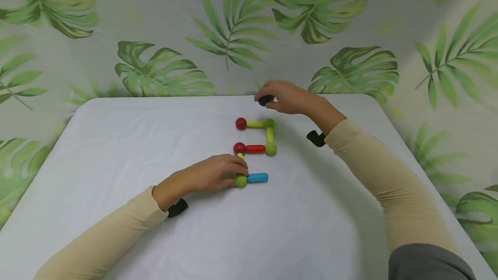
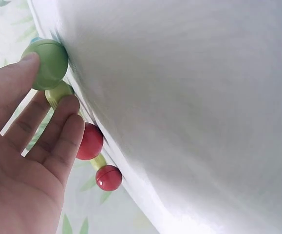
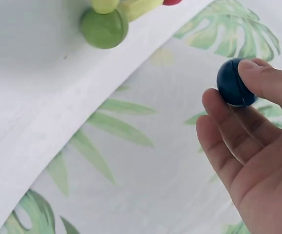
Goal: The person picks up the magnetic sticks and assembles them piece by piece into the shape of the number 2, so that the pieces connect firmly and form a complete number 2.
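On the white table lies a zigzag chain of coloured balls and rods. It has red balls (image 1: 241,123), green balls (image 1: 270,148), yellow-green rods (image 1: 270,135), a red rod (image 1: 255,148) and, at its near end, a blue rod (image 1: 258,177). My left hand (image 1: 213,172) pinches the near green ball (image 2: 50,63), thumb on one side and fingers on the other. Beyond the chain, above the far part of the table, my right hand (image 1: 287,97) holds a dark blue ball (image 3: 234,83) between thumb and fingers, apart from the chain.
The white-covered table (image 1: 116,150) ends just behind the right hand. A leaf-patterned cloth (image 1: 249,29) hangs behind it. Small black cameras sit at the left wrist (image 1: 177,208) and right wrist (image 1: 316,138).
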`<state>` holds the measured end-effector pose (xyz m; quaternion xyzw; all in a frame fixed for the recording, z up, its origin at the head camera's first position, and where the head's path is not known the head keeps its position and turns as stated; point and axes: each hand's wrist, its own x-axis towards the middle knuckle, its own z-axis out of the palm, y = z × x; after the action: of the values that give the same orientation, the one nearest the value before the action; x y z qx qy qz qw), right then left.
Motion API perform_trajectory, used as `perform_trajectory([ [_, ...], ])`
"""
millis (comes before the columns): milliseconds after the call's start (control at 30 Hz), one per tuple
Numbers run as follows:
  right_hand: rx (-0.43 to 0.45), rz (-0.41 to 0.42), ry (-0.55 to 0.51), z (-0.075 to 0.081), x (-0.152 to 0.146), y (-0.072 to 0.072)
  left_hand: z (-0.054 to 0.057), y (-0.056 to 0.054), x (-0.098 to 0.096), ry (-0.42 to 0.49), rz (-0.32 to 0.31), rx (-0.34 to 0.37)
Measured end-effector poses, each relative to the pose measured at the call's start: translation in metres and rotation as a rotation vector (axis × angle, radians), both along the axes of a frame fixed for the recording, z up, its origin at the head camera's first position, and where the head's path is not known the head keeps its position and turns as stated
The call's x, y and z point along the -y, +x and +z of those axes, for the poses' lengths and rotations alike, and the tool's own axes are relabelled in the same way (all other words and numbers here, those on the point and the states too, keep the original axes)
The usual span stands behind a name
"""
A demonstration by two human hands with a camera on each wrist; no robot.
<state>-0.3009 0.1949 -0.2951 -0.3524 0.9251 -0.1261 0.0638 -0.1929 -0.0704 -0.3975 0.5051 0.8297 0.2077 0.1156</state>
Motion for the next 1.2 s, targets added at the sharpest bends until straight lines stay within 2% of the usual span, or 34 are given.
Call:
perform_trajectory([
  [200, -0.005, 0.009, 0.025, 0.000, -0.027, 0.034, -0.001, -0.003, -0.004, -0.004, 0.001, -0.001],
  [400, 0.036, -0.013, 0.004, -0.014, -0.053, 0.065, -0.001, -0.003, -0.004, 0.003, -0.008, -0.004],
  [600, 0.069, -0.047, -0.112, -0.034, -0.081, 0.092, 0.002, -0.003, -0.004, -0.001, -0.005, -0.001],
  [833, 0.120, -0.100, -0.175, -0.066, -0.100, 0.124, 0.001, -0.005, -0.004, -0.001, -0.014, -0.004],
  [1000, 0.168, -0.128, -0.214, -0.083, -0.101, 0.139, -0.001, -0.005, -0.005, 0.001, -0.014, 0.002],
  [1200, 0.166, -0.183, -0.254, -0.088, -0.097, 0.145, -0.002, -0.005, -0.004, -0.006, -0.013, 0.000],
])
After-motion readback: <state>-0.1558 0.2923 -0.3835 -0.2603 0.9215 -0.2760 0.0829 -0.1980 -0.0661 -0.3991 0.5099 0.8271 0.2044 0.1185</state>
